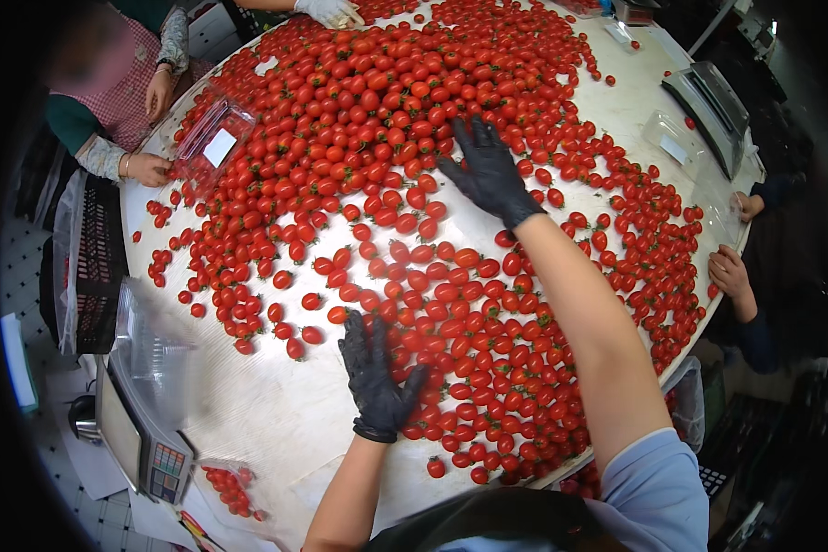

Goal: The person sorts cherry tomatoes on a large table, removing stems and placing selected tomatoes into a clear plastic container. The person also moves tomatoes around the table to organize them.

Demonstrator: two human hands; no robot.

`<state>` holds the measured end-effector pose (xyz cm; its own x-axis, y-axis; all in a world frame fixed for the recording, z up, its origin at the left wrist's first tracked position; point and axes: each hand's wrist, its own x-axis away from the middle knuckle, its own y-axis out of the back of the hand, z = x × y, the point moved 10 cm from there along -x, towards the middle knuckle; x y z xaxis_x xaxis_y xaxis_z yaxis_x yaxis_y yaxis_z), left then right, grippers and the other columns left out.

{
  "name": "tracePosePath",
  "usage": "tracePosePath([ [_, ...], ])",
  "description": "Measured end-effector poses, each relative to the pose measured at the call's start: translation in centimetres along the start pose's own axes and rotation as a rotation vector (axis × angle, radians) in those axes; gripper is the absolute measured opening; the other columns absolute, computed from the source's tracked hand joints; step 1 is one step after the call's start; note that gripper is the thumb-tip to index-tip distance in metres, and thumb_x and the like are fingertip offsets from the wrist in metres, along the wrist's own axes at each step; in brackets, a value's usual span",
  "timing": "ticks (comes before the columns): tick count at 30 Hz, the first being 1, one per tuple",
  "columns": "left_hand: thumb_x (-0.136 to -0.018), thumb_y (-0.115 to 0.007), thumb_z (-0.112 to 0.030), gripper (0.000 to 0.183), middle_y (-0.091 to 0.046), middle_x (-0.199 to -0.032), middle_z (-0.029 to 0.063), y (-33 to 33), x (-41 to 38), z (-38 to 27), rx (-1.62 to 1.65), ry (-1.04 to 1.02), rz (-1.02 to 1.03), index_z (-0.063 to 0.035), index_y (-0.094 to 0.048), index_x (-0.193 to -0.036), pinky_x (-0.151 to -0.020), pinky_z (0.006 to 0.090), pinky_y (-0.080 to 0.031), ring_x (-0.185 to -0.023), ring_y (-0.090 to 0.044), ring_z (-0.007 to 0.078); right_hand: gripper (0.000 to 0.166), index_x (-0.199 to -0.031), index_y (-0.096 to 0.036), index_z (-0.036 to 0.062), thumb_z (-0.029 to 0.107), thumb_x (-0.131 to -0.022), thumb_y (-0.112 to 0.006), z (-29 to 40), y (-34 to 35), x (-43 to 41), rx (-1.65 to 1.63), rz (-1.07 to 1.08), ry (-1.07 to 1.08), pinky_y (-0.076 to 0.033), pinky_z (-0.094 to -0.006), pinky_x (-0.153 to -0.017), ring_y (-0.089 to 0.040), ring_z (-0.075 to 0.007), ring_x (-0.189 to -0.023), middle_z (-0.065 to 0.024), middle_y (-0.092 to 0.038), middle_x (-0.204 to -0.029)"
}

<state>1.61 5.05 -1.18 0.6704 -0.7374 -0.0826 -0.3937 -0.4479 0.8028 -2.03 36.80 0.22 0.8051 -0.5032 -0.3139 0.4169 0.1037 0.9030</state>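
Note:
A wide heap of red cherry tomatoes [359, 103], many with green stems, covers the far half of a white table [269, 407]. My right hand [488, 169], in a black glove, reaches out to the heap's near edge. Its fingers are spread, with the fingertips against the tomatoes and nothing in the grasp. Closer to me, my left hand [379, 379], also black-gloved, lies palm down beside a looser spread of tomatoes [483, 345]. The fingers are apart and the thumb touches or nearly touches a few fruits.
At left are a digital scale [159, 462], clear plastic containers [155, 345] and a black crate [96, 262]. A packed clamshell [214, 141] sits near a person in a checked apron [145, 83]. Another scale [711, 110] and another person's hands [730, 272] are at right.

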Motion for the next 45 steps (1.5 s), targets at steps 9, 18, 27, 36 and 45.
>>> tracePosePath([
  [9,-0.079,-0.061,-0.042,0.081,-0.017,-0.147,0.026,1.0,0.3,-0.2,0.011,0.005,-0.024,-0.0033,-0.027,-0.141,-0.11,0.0493,-0.012,-0.137,-0.015,0.0398,0.077,-0.143,-0.025,0.0126,0.061,-0.085,-0.043,13.2,-2.0,8.8,-0.004,0.407,0.189,-0.016,-0.0687,-0.1,-0.009,-0.0426,-0.137,-0.0158,-0.013,-0.151],
  [18,-0.077,-0.066,-0.022,0.07,-0.021,-0.147,0.022,4.5,2.2,-0.8,0.026,-0.062,-0.008,-0.0064,-0.036,-0.138,-0.111,0.0455,-0.015,-0.137,-0.018,0.0371,0.075,-0.14,-0.029,0.0068,0.052,-0.084,-0.051,13.6,4.7,21.3,0.052,0.528,0.327,-0.016,-0.0551,-0.108,-0.019,-0.0328,-0.137,-0.0133,-0.024,-0.147],
  [27,-0.089,-0.055,-0.021,0.052,-0.039,-0.139,0.0159,26.5,8.7,14.2,-0.825,0.077,-0.607,-0.0048,-0.039,-0.136,-0.108,0.0447,-0.022,-0.13,-0.034,0.0316,0.039,-0.121,-0.055,0.0066,0.026,-0.086,-0.057,11.8,7.7,20.2,-0.13,0.57,0.105,-0.043,-0.0453,-0.089,-0.056,-0.0314,-0.102,-0.015,-0.06,-0.111],
  [36,-0.086,-0.058,-0.018,0.02,-0.063,-0.088,0.0154,29.4,8.5,25.1,-0.455,0.301,-0.184,0.0001,-0.064,-0.093,-0.077,0.0359,-0.046,-0.085,-0.06,0.0317,0.022,-0.097,-0.063,0.0081,0.008,-0.074,-0.06,10.5,-2.3,4.9,-0.013,0.33,0.1,-0.049,-0.0422,-0.074,-0.06,-0.0316,-0.087,-0.0146,-0.062,-0.093],
  [45,-0.086,-0.061,-0.024,0.024,-0.059,-0.08,0.0203,32.9,7.0,26.0,-0.739,0.152,-0.405,-0.0006,-0.057,-0.089,-0.066,0.0421,-0.045,-0.075,-0.058,0.037,0.033,-0.104,-0.058,-0.0012,0.024,-0.083,-0.061,7.0,1.8,8.9,-0.959,0.29,-0.348,-0.048,-0.0302,-0.072,-0.058,-0.0168,-0.083,-0.0087,-0.061,-0.092],
])
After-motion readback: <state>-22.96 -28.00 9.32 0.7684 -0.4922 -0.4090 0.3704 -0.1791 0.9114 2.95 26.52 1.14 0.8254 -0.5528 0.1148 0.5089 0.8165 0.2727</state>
